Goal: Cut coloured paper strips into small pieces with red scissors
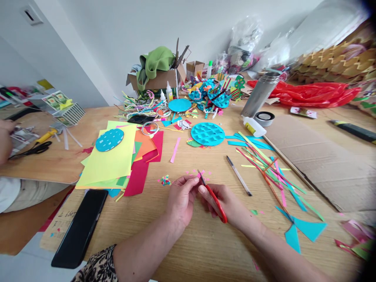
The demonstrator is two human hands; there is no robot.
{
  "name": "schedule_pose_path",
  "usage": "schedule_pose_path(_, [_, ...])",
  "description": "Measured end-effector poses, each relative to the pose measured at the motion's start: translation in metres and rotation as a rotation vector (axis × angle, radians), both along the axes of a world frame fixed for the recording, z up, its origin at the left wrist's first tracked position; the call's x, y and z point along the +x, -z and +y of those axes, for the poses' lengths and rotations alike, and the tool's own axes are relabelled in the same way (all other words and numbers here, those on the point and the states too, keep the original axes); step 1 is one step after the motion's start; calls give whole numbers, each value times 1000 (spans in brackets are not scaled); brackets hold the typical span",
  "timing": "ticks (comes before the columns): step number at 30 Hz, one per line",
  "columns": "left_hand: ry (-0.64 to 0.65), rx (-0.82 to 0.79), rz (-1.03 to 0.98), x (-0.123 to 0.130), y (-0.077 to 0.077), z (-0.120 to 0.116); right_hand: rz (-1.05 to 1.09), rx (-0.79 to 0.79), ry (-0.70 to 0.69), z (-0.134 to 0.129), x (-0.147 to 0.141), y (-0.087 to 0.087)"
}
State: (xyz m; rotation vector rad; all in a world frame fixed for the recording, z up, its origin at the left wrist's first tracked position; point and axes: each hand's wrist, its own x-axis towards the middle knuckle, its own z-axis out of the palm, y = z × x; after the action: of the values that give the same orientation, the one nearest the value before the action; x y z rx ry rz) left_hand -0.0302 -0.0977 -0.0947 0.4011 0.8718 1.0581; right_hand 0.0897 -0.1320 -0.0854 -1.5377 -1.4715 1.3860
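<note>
My right hand is closed around the red-handled scissors, blades pointing up and away from me. My left hand is pinched just left of the blade tips, on a small piece of pink paper that its fingers mostly cover. Tiny pink paper bits lie scattered on the table beyond the fingertips. To the left of my left hand sits a little pile of multicoloured paper bits. A pen lies to the right, and a textured blue paper oval farther back.
Coloured paper sheets and a black phone lie at left. Paper strips, a glue bottle, a steel flask and cardboard occupy the right. Another person's hand is at far left, near black scissors.
</note>
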Motion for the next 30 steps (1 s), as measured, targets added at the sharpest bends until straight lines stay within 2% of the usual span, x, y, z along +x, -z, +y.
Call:
schedule_pose_path(22, [21, 20, -6, 0, -2, 1, 52, -63, 65, -1, -1, 6])
schedule_pose_path(26, [77, 37, 25, -3, -3, 7, 69, -97, 77, 0, 2, 7])
schedule_pose_path(30, [176, 44, 84, -13, -6, 18, 77, -132, 19, 1, 3, -1])
